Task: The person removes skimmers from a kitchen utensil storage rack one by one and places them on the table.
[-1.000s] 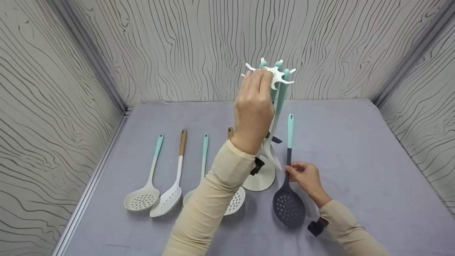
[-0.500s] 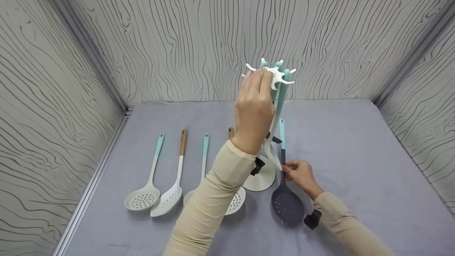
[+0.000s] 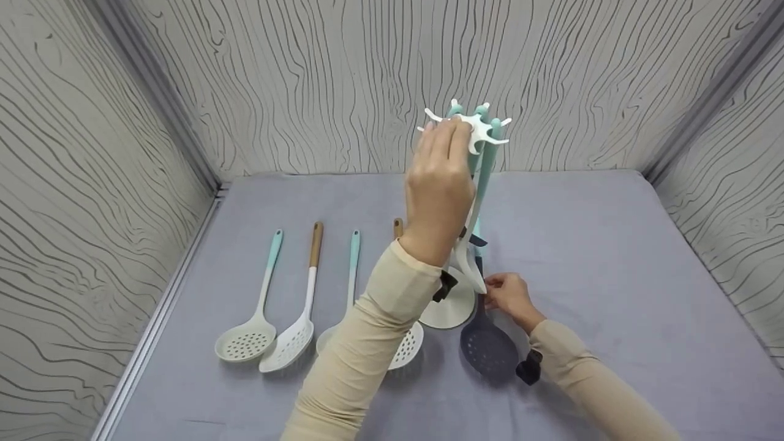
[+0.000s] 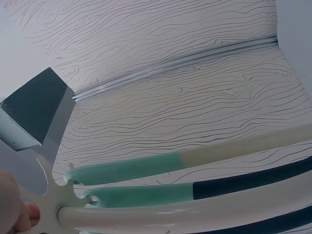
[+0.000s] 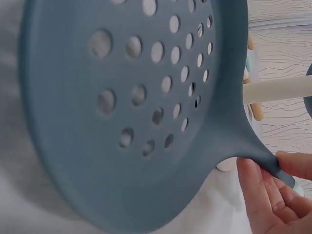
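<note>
Mint-handled dark-grey perforated skimmer [image 3: 489, 350] | pinched at neck between thumb and fingers of right hand [image 3: 509, 298] | just in front and right of white round-based stand [image 3: 450, 309] with star-shaped hook top | at stand's top: gripped by left hand [image 3: 440, 174] | hanging on stand: mint-handled utensils [image 3: 488, 162] | left of stand, on grey cloth [image 3: 600, 245]: four pale-headed utensils [image 3: 288, 346]
</note>
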Motion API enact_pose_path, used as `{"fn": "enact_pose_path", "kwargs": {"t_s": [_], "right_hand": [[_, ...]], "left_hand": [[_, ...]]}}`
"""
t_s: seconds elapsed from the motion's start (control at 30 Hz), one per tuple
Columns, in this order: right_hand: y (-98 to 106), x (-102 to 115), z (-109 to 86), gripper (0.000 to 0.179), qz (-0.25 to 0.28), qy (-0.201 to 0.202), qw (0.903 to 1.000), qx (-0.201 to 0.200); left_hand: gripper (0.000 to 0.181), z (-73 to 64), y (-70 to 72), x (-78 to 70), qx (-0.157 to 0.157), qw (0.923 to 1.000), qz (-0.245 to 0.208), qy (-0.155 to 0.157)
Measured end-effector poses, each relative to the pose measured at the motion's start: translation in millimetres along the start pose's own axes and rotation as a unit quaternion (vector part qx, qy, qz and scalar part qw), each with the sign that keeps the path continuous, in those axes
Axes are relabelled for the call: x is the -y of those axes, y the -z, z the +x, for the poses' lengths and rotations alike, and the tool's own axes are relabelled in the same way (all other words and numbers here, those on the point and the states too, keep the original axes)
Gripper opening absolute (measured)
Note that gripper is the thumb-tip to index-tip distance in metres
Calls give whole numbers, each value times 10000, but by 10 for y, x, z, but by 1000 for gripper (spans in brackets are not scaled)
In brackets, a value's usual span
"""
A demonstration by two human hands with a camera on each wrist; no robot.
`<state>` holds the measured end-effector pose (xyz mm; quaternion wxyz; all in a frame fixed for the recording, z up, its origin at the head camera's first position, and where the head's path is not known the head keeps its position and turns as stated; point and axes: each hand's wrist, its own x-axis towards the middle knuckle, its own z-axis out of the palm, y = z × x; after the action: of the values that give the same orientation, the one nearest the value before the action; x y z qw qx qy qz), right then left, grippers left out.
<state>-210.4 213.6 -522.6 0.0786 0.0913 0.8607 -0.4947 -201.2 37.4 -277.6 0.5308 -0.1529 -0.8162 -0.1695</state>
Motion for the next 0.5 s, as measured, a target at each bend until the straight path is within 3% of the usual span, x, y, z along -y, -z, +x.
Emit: {"fn": "enact_pose_path", "kwargs": {"t_s": [0.5], "right_hand": [[-201,21,62,22,-340,-40,9993,114]], "left_hand": [[18,-1,-7,9,-34,9999,129,-10]]}}
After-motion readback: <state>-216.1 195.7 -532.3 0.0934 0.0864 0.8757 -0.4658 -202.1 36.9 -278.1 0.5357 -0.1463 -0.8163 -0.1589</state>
